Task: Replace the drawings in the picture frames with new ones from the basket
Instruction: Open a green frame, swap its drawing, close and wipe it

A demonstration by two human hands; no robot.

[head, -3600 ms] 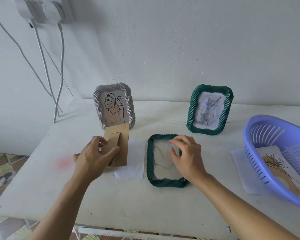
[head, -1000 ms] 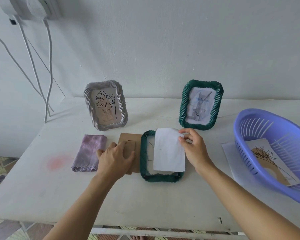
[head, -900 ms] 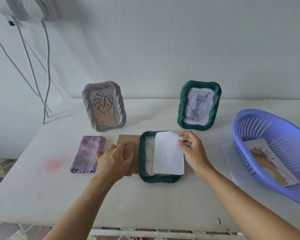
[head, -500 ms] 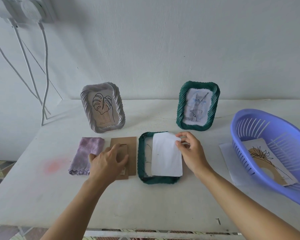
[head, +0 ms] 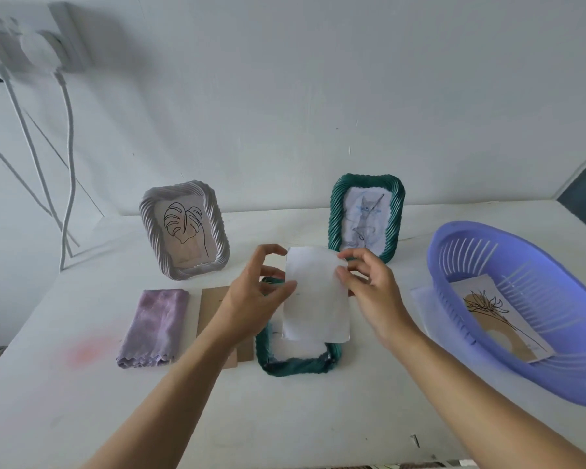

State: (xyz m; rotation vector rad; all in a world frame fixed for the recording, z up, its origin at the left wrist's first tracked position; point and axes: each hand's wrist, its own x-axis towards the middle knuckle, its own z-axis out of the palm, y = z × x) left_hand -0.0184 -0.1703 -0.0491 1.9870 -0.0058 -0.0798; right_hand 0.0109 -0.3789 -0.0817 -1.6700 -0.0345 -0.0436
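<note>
- Removal step, I judge — right hand [head: 369, 286] pinches the white sheet [head: 315, 299] by its top right edge; left hand [head: 257, 292] seemingly (fingers partly hidden) pinches its left edge.
- Sheet hangs just over the flat green frame [head: 295, 365], near the table's [head: 318, 418] front edge.
- Next — set it aside, fetch the drawing [head: 487, 309] from the basket [head: 521, 377].
</note>
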